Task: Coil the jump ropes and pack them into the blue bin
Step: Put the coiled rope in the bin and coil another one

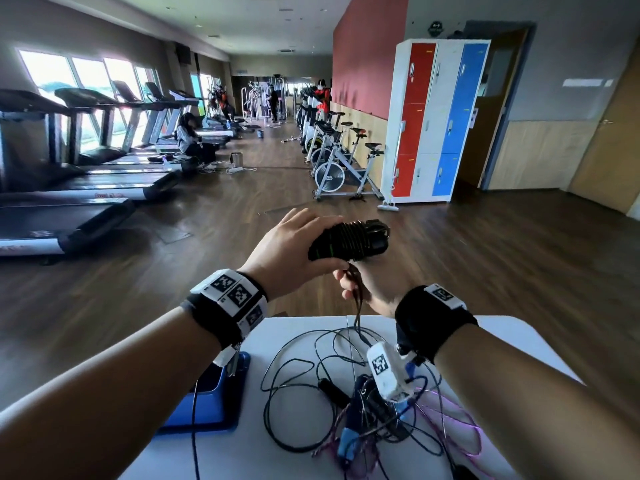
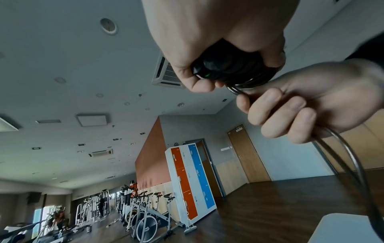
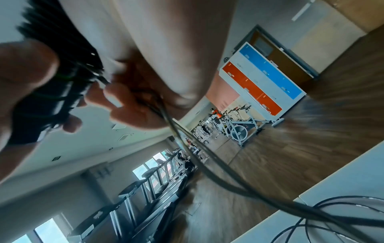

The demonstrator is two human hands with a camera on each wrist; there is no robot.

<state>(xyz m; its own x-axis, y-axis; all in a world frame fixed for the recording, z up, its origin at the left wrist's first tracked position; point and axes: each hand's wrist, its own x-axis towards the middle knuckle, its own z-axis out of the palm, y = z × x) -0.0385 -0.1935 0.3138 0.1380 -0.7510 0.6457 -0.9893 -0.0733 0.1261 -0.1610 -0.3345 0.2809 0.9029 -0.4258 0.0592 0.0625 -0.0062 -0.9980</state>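
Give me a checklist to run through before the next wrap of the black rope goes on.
1. Left hand grips the wound black bundle: ok.
2. Right hand pinches the loose cord just below the bundle: ok.
3. Free cord runs clear to the white table: not ok, it drops into tangled ropes.
4. Wraps already on sit tight: cannot tell.
5. Blue bin within reach, at the table's left edge: ok.
6. Bin has room: cannot tell, the left arm hides most of it.
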